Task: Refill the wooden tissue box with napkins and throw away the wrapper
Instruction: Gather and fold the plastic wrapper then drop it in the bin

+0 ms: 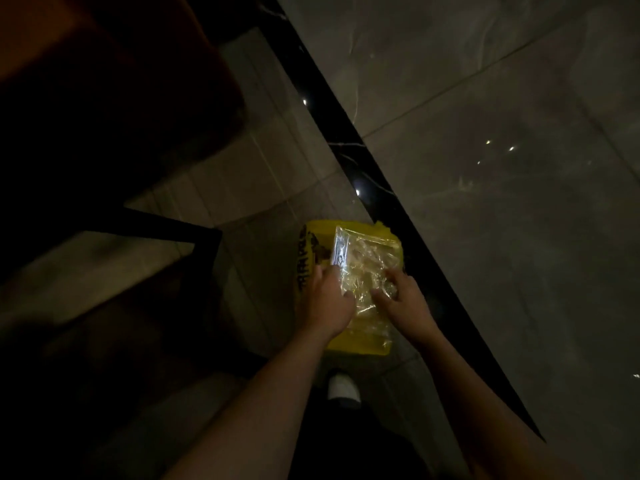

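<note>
A clear, crinkled plastic wrapper (363,265) lies flat over the mouth of a yellow bag (313,244) with black print, low on the tiled floor. My left hand (327,299) grips the wrapper's left edge. My right hand (403,299) pinches its lower right part with the fingertips. Both arms reach down from the bottom of the view. The scene is dim. The wooden tissue box and the napkins are out of view.
A glossy grey table top (502,168) with a black edge (346,133) runs diagonally right of the bag. A dark chair frame (166,233) and dark furniture (86,98) fill the left. My white shoe (343,389) stands just below the bag.
</note>
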Tool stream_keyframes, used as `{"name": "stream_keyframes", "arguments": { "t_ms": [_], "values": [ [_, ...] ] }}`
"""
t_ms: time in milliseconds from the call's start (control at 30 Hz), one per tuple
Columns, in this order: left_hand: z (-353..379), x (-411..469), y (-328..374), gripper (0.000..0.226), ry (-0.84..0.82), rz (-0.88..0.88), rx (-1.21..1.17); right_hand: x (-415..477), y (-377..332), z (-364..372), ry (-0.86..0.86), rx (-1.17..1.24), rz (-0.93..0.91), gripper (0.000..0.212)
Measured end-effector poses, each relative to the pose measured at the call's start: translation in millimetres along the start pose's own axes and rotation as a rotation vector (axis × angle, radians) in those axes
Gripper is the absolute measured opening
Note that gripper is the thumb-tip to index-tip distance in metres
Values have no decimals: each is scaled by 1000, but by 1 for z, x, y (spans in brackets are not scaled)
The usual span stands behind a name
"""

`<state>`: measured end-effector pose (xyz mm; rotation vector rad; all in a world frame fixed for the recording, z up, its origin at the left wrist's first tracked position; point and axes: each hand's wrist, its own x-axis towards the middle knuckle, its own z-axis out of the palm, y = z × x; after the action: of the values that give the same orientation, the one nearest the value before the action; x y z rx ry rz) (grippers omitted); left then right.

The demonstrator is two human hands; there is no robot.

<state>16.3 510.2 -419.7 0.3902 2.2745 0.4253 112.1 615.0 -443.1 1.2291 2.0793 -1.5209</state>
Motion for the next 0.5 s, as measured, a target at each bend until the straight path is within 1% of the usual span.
{"name": "stream_keyframes", "arguments": {
  "t_ms": [133,200,233,300,367,400,500],
  "values": [
    [39,27,-31,51,-35,-4,46,23,41,28,-21,-78,25,54],
    [58,38,-47,57,-92,-21,118,34,60,44,-83,-122,62,61],
    [66,43,-56,60,-143,-43,173,39,70,52,-129,-152,90,66],
    [78,49,-71,62,-284,-98,284,45,87,65,-232,-291,109,72],
    [83,51,-84,63,-424,-117,376,50,99,73,-306,-409,119,71],
    [83,50,-87,65,-463,-103,411,50,101,76,-319,-435,134,69],
    [77,49,-93,63,-433,-43,441,52,99,78,-293,-451,138,68]
  ]
}}
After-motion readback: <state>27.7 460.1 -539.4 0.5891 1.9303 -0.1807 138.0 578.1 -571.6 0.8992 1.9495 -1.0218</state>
